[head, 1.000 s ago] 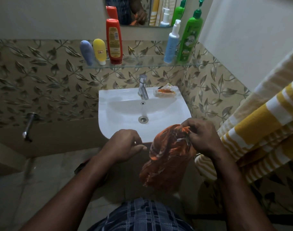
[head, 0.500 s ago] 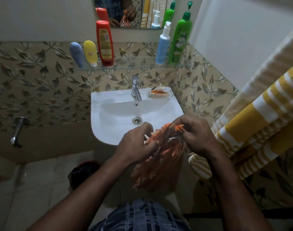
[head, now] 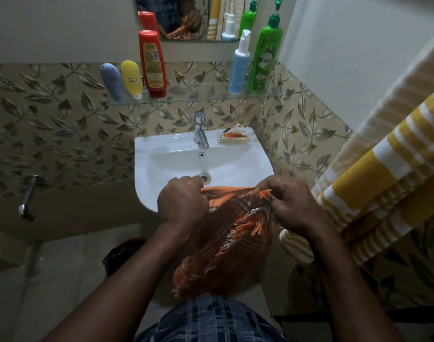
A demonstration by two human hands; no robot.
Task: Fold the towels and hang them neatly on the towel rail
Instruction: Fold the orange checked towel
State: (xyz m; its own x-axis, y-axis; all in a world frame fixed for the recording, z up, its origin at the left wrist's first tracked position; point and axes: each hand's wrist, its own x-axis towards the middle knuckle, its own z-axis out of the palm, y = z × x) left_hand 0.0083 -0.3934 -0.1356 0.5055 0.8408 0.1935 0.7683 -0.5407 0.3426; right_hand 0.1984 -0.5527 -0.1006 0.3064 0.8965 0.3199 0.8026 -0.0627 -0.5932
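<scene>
Orange checked towel (head: 226, 245) hangs bunched in front of the sink (head: 146, 169), held up between both hands. Left hand (head: 181, 203) grips the top edge in a closed fist; right hand (head: 290, 206) pinches the fringed corner. To fold it well, I judge the hands should draw apart until the edge runs taut, then match fringe to fringe before doubling. Counted: two towels, this one and a yellow-striped towel (head: 384, 181) hanging at the right; five bottles on the glass shelf (head: 198, 96); one tap (head: 200, 130)
</scene>
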